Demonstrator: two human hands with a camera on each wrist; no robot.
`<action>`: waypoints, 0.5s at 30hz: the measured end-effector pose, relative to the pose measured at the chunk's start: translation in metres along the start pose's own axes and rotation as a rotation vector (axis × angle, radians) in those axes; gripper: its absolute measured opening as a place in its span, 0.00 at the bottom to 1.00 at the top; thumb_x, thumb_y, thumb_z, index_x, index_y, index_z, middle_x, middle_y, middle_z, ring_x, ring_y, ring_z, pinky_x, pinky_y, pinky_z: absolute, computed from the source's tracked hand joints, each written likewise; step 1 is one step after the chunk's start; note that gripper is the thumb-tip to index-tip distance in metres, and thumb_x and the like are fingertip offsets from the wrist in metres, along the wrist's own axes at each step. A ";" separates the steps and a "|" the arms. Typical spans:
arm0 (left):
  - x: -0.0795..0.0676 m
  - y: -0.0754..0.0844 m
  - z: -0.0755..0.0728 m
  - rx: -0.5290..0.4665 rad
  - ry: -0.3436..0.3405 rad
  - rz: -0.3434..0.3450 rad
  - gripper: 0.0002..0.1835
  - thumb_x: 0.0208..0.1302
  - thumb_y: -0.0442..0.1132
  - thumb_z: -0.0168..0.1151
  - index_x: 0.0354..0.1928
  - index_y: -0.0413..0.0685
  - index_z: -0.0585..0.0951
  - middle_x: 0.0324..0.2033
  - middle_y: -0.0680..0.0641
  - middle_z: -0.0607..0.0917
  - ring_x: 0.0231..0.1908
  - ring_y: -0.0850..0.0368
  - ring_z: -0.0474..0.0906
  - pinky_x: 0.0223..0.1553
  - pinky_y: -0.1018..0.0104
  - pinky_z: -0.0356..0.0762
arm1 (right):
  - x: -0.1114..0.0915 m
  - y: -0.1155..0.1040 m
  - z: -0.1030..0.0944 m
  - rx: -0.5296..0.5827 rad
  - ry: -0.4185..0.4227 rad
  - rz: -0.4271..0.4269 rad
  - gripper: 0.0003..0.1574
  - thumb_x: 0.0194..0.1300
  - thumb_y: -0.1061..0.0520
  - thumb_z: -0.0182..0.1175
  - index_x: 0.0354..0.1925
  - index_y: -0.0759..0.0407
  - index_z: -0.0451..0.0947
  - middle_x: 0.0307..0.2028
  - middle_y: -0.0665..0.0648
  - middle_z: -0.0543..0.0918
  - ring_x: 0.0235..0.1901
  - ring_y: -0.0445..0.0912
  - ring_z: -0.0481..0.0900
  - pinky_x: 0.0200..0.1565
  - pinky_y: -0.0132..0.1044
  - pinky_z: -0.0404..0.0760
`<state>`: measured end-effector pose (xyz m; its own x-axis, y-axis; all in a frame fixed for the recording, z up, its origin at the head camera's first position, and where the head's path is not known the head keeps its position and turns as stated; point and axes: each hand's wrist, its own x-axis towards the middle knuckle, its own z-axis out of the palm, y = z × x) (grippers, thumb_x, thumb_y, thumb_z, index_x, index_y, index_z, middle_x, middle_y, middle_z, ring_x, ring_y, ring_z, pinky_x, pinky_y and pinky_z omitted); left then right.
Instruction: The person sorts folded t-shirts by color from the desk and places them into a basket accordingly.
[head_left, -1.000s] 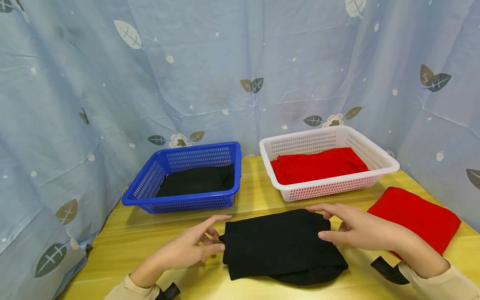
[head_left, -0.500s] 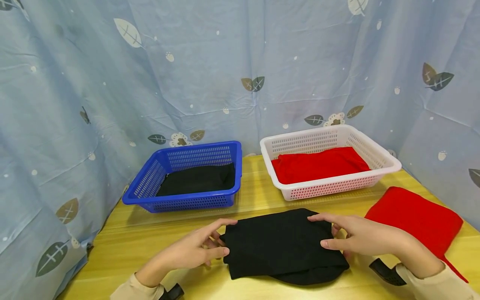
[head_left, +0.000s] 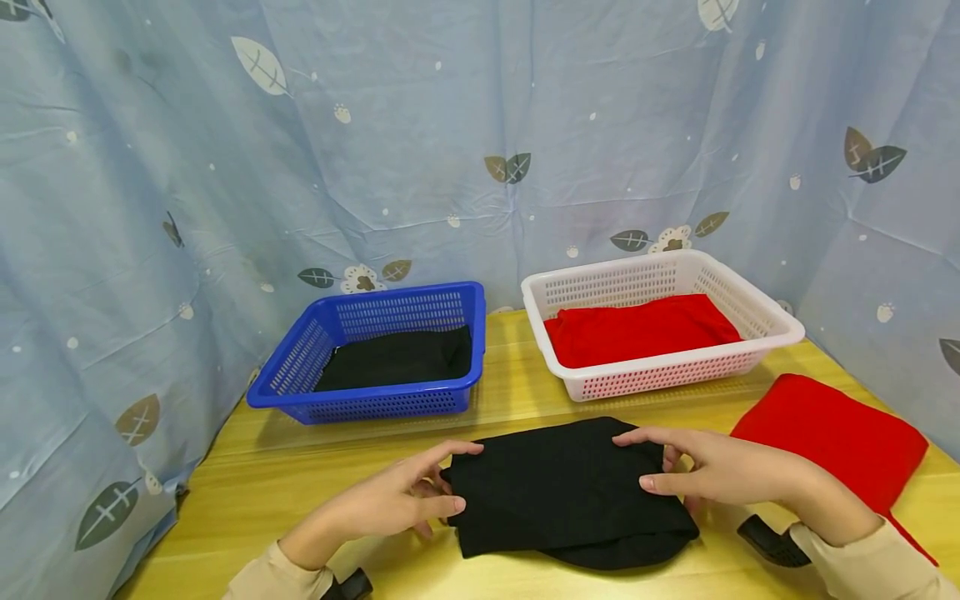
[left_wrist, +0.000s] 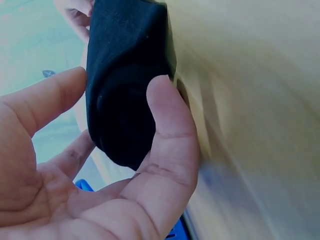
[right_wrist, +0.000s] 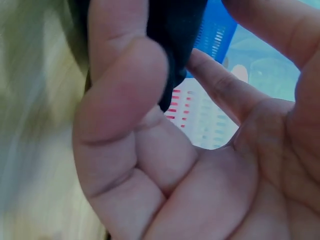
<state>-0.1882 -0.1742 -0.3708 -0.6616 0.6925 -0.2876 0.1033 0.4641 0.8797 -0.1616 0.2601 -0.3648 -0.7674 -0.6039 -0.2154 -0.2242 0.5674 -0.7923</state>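
A folded black cloth lies on the table between the two hands. At its left end is my left hand, index fingertip and thumb on the upper side. The left wrist view shows the other fingers curled low around the end of the cloth. My right hand holds the right end, index finger and thumb lying on top. In the right wrist view its lower fingers curl in at the black fabric. The undersides of the cloth and some fingertips are hidden.
Behind on the left stands a blue basket with black cloth inside. A white basket with red cloth stands behind on the right. Another folded red cloth lies at the right, a strip trailing forward. A patterned curtain surrounds the table.
My left hand has moved right, onto the cloth's left end. My right hand has lowered slightly at the right end. The black cloth stays nearly in place; a red strip now shows at right.
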 end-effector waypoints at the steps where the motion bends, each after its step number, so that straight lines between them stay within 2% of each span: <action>1: 0.001 0.000 0.000 -0.005 -0.002 0.000 0.32 0.73 0.46 0.61 0.73 0.77 0.61 0.53 0.40 0.74 0.40 0.47 0.83 0.33 0.51 0.86 | 0.000 0.001 0.000 0.016 -0.006 0.000 0.35 0.73 0.47 0.59 0.74 0.43 0.61 0.35 0.59 0.79 0.25 0.51 0.83 0.28 0.35 0.76; 6: 0.003 0.000 0.001 -0.037 -0.005 -0.003 0.32 0.71 0.46 0.62 0.72 0.76 0.63 0.59 0.43 0.75 0.39 0.46 0.84 0.33 0.53 0.85 | 0.003 0.004 0.002 0.067 -0.013 0.008 0.35 0.73 0.48 0.59 0.74 0.41 0.62 0.37 0.61 0.78 0.25 0.53 0.83 0.29 0.37 0.79; 12: 0.008 -0.002 0.002 -0.103 -0.031 0.017 0.32 0.71 0.43 0.63 0.72 0.70 0.65 0.52 0.42 0.80 0.34 0.48 0.85 0.29 0.60 0.82 | 0.008 0.005 0.007 0.109 -0.017 -0.001 0.33 0.73 0.49 0.59 0.73 0.40 0.64 0.36 0.62 0.77 0.23 0.55 0.81 0.28 0.37 0.79; 15: 0.009 -0.002 0.001 -0.124 -0.056 0.028 0.31 0.71 0.43 0.62 0.73 0.68 0.64 0.55 0.42 0.79 0.33 0.51 0.84 0.28 0.62 0.82 | 0.010 0.004 0.009 0.104 -0.021 -0.008 0.33 0.73 0.48 0.59 0.72 0.39 0.64 0.35 0.61 0.77 0.21 0.53 0.78 0.27 0.36 0.77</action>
<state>-0.1934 -0.1683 -0.3754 -0.6169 0.7354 -0.2802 0.0259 0.3748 0.9267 -0.1646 0.2518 -0.3750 -0.7527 -0.6206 -0.2198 -0.1658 0.5018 -0.8490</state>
